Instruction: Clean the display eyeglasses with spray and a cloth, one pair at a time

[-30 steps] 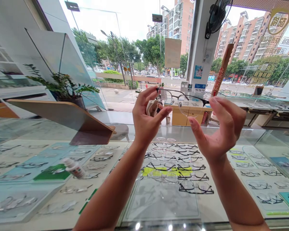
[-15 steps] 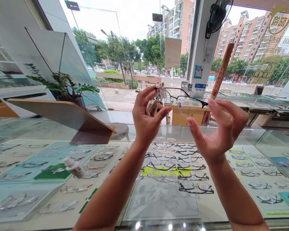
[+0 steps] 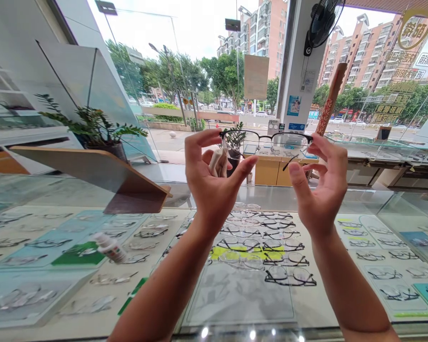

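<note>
Raised over the glass counter, a pair of half-rim glasses (image 3: 266,137) with a dark top frame spans both hands. My left hand (image 3: 214,183) grips its left end and also has a crumpled pale cloth (image 3: 218,163) in the palm. At the right end, my right hand (image 3: 320,187) holds the frame near the hinge, thumb below and fingers above. One dark temple tip shows beside the right thumb. The lenses face forward, level with the street view behind.
Beneath the counter glass (image 3: 235,299) lie rows of glasses. A white bottle (image 3: 109,247) lies tilted at the left, near a slanted wooden board (image 3: 92,166). A potted plant (image 3: 103,128) stands behind it. A display counter (image 3: 267,173) is farther back.
The glasses have turned from a slant to nearly level, with the front facing forward. My left hand has shifted slightly left, and my right hand now grips the right end more closely.
</note>
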